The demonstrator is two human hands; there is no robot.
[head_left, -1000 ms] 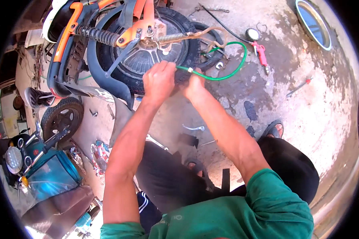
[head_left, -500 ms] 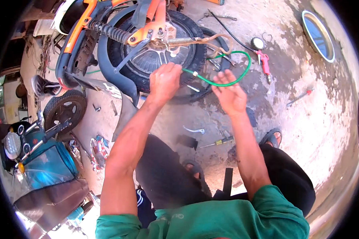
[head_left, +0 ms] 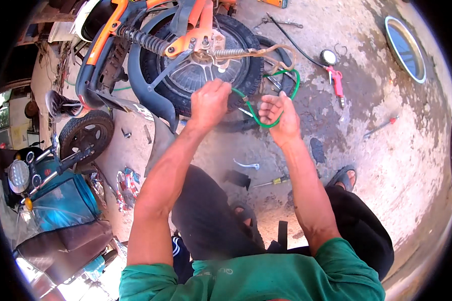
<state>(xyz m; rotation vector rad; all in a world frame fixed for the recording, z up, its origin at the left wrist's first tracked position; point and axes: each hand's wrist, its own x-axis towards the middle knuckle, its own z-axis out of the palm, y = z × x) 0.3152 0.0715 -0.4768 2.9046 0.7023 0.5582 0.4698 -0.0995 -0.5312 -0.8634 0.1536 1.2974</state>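
A thin green hose bends in a loop beside the rear wheel of an orange two-wheeler lying on its side. My left hand is closed on one end of it, at the near edge of the black tyre. What its fingertips do there is hidden. A small pale fitting sits on the hose just right of that hand. My right hand has its fingers curled over the hose's lower bend. From there the loop rises toward tools lying beside the tyre.
A pink tyre inflator with a gauge lies to the right, near a basin. Closer to me are a screwdriver and a silver lever. Another small wheel and a teal container stand at the left.
My right hand has gone from spread fingers against the hose to curled around it, drawing the loop slightly left and narrower. The left hand keeps its hold by the tyre.
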